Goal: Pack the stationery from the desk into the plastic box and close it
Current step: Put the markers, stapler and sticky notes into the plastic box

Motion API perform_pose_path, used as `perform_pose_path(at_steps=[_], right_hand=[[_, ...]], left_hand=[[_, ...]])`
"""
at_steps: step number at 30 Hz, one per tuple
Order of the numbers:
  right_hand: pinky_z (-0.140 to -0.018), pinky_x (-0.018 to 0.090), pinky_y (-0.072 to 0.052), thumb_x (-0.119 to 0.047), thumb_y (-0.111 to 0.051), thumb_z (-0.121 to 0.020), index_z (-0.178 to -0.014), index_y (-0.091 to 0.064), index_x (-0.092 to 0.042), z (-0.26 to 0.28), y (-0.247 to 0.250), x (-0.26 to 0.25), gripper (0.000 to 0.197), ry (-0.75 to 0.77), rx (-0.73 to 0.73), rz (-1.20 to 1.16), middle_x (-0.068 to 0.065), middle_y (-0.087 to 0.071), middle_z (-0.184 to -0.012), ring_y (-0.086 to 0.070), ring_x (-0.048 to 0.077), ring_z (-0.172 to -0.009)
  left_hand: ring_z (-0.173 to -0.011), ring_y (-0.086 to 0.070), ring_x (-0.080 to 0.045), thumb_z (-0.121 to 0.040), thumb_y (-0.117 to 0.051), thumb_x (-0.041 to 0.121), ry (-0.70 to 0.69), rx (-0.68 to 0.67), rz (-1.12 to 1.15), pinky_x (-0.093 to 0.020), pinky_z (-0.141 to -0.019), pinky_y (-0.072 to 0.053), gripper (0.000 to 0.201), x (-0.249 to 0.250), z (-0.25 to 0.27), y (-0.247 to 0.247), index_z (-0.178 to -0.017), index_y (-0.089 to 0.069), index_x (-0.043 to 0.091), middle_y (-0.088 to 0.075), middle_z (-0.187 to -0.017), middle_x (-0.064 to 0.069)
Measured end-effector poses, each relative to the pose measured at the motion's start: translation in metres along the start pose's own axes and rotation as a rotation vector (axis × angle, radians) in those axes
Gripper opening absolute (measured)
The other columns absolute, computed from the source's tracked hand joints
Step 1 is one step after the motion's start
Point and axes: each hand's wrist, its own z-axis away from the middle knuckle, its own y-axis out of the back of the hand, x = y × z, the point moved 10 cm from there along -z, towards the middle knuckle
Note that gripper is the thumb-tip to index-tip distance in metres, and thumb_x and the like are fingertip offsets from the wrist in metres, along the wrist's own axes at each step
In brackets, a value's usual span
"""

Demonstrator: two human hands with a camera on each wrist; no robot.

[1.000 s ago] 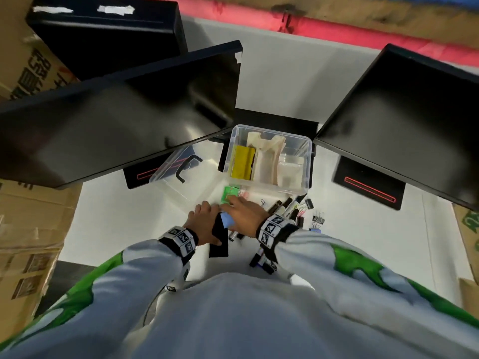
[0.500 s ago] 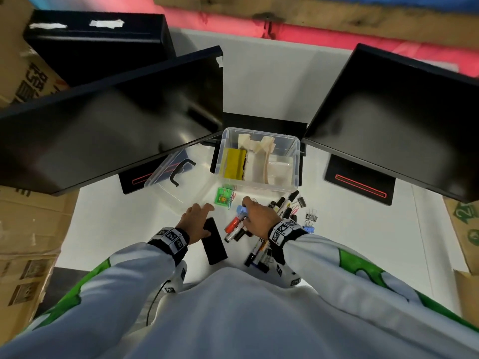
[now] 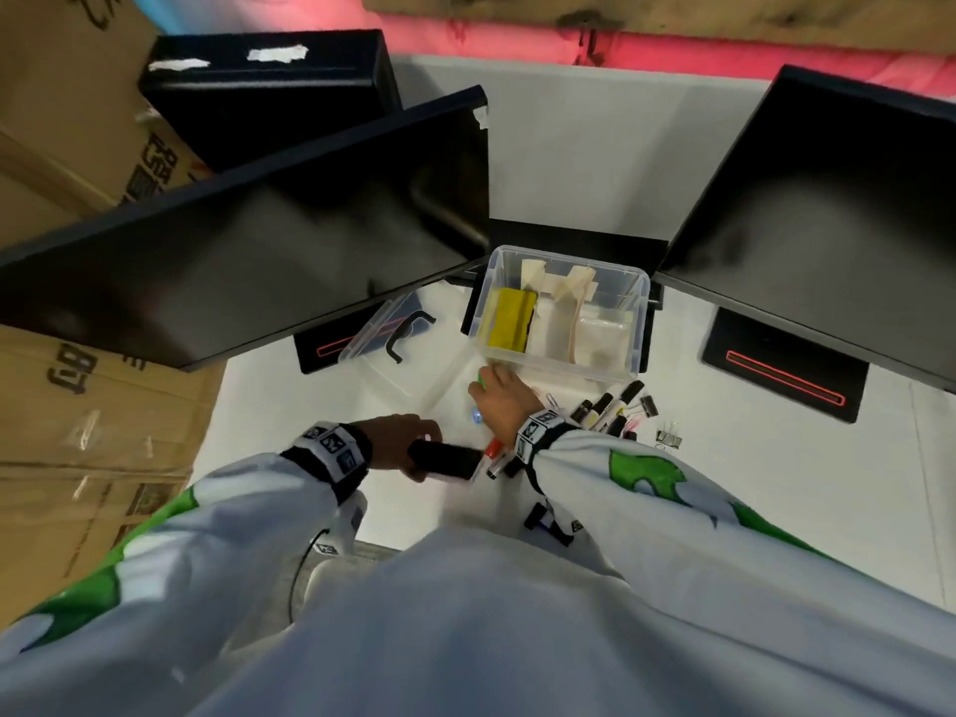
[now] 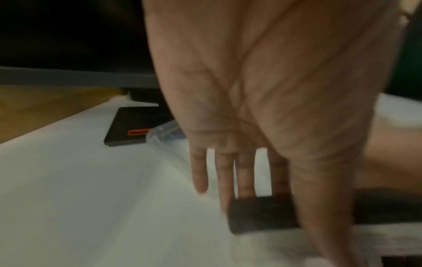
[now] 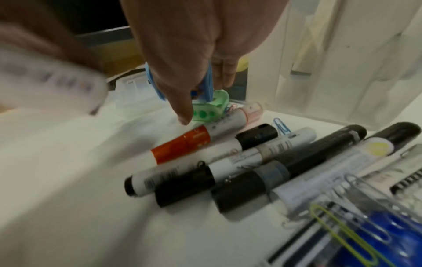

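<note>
Here the black eraser (image 3: 445, 459) lies in the left hand's (image 3: 398, 442) grip.

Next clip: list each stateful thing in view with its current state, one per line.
plastic box: open, partly filled.
lid: off, lying on the desk left of the box.
left hand: grips the black eraser.
right hand: holds a blue item above the green sharpener.
markers: capped, lying loose on the desk.
</note>
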Motion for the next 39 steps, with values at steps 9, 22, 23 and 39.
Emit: perform_pose_path(at_steps=[9, 22, 23, 39], right_hand=[[-0.088, 0.041, -0.048, -0.015, -0.055, -0.088, -0.119, -0.051, -0.001, 0.02, -0.005, 0.031, 0.035, -0.069, 0.012, -0.252, 0.022, -0.054, -0.116, -0.056, 0.036, -0.103], [-0.071, 0.038, -0.051, -0.042, -0.069, -0.084, -0.095, -0.051, -0.014, 0.07, 0.032, 0.057, 0.035, -0.077, 0.134, -0.535, 0.007, -0.061, -0.095, -0.059, 0.027, -0.08], [-0.071, 0.04, -0.052, -0.044, -0.07, -0.083, -0.092, -0.051, -0.016, 0.075, 0.036, 0.06, 0.035, -0.092, 0.157, -0.596, 0.005, -0.062, -0.091, -0.06, 0.025, -0.078], [-0.085, 0.037, -0.05, -0.034, -0.069, -0.085, -0.108, -0.057, -0.017, 0.0, 0.153, 0.078, 0.031, -0.16, 0.277, -0.322, 0.006, -0.065, -0.106, -0.063, 0.025, -0.096]], left_hand=[[-0.077, -0.069, -0.03, -0.103, -0.04, 0.03, -0.107, 0.196, 0.696, -0.032, -0.071, -0.054, 0.035, 0.034, 0.019, 0.106, -0.103, -0.061, 0.001, -0.071, -0.089, -0.022], [-0.09, -0.066, -0.039, -0.096, -0.044, 0.035, 0.192, 0.878, 0.223, -0.044, -0.077, -0.055, 0.037, 0.086, -0.045, 0.178, -0.125, -0.04, 0.013, -0.069, -0.098, -0.018], [-0.091, -0.065, -0.04, -0.096, -0.045, 0.031, 0.202, 0.889, 0.166, -0.044, -0.077, -0.052, 0.036, 0.089, -0.048, 0.179, -0.126, -0.042, 0.011, -0.069, -0.098, -0.02], [-0.089, -0.063, -0.035, -0.096, -0.049, 0.029, 0.021, 0.801, 0.606, -0.041, -0.075, -0.049, 0.022, 0.033, -0.058, 0.149, -0.097, -0.048, 0.008, -0.068, -0.094, -0.017]])
